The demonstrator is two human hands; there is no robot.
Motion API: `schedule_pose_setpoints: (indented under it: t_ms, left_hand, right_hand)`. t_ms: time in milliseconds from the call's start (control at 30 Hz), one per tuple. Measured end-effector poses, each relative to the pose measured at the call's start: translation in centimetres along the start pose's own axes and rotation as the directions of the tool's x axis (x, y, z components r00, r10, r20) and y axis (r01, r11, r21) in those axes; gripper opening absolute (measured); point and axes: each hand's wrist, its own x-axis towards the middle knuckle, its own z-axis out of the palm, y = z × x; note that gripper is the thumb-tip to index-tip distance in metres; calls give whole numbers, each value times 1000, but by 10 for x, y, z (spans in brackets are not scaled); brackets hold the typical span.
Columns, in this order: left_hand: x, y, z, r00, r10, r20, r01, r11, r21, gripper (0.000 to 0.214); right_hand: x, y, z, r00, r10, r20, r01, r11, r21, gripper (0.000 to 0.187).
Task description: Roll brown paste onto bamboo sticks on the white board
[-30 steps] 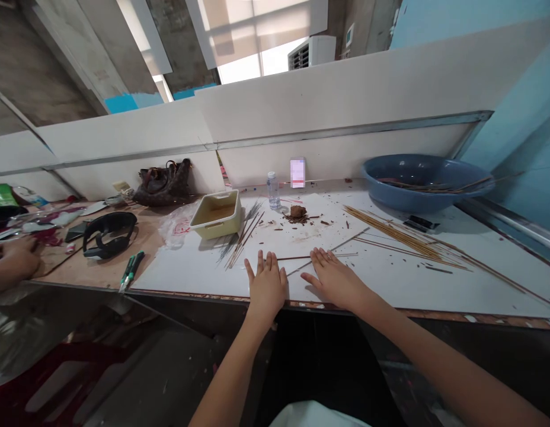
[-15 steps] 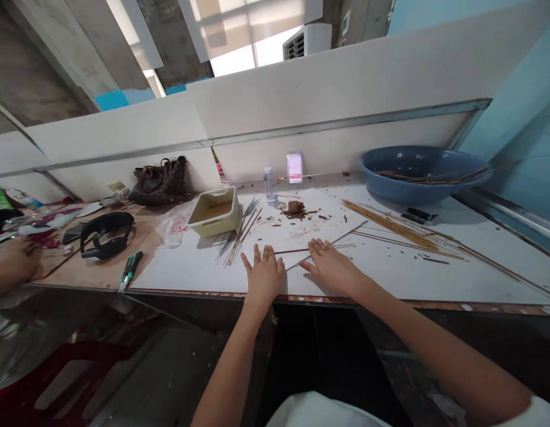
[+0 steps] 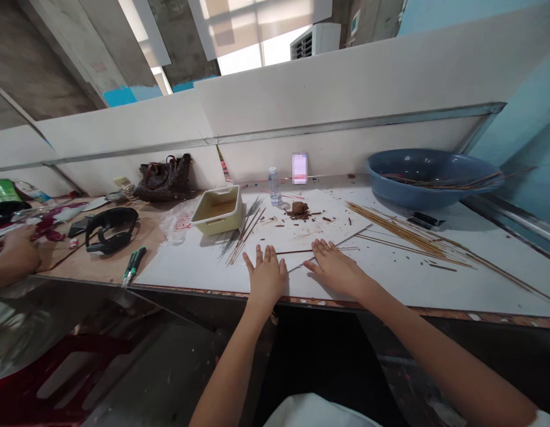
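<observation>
Currently the thin stick [image 3: 296,252] lies crosswise on the white board [image 3: 190,270], just below the middle of the frame, with its dark brown stretch showing in the gap between my two hands. My left hand [image 3: 266,277] rests palm down with fingers straight and slightly spread, gripping nothing; its fingertips reach the stick's left end. My right hand [image 3: 337,270] lies equally flat and open, fingers extended over the stick's right end; whether they press it I cannot tell. A second, paler stick [image 3: 341,242] slants away from under the right hand towards the upper right. Above the hands, at frame centre, sits a small brown lump [image 3: 299,208] amid crumbs. Left of it stand a yellow tray [image 3: 217,209], a loose group of sticks [image 3: 243,231] and a small bottle [image 3: 274,185]. At the right a long fan of bare sticks [image 3: 399,228] lies below a blue basin [image 3: 430,172]. Judged by this, one stick is in hand and most remain bare. At the left edge is a co-worker's hand [image 3: 17,255].
</observation>
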Motion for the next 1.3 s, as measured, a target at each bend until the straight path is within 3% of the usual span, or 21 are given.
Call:
schedule_pose_setpoints:
  t_ms: [233, 467, 667, 733, 867, 1000, 1133, 1300]
  left_hand:
    - [-28, -2, 12, 998, 5, -61, -5, 1000, -3, 64]
    - [-8, -2, -5, 1000, 16, -15, -16, 1000, -1, 63]
    - [-42, 6, 2, 993, 77, -90, -74, 997, 37, 62]
    - [-39, 16, 3, 986, 142, -84, -141, 990, 25, 63]
    - [-14, 34, 5, 959, 274, 72, -274, 962, -14, 69]
    - [-13, 37, 14, 962, 255, 92, -254, 967, -29, 75]
    - [-20, 33, 16, 959, 263, 105, -258, 965, -55, 75]
    - [-2, 31, 9, 972, 205, 112, -198, 978, -74, 72]
  right_hand:
    - [-31, 0, 18, 998, -44, -42, 46, 997, 58, 103]
    - [-6, 5, -5, 999, -5, 40, 4, 999, 37, 95]
    - [-28, 12, 2, 987, -134, -84, 143, 984, 108, 95]
    - [-28, 4, -2, 985, -145, -98, 159, 974, 158, 92]
    - [-15, -19, -10, 987, -159, 4, 153, 956, 251, 85]
    - [-18, -33, -4, 992, -126, 7, 124, 980, 156, 90]
    - [-25, -31, -2, 986, -167, -27, 169, 984, 59, 83]
    - [-8, -26, -14, 989, -147, 19, 147, 989, 1, 73]
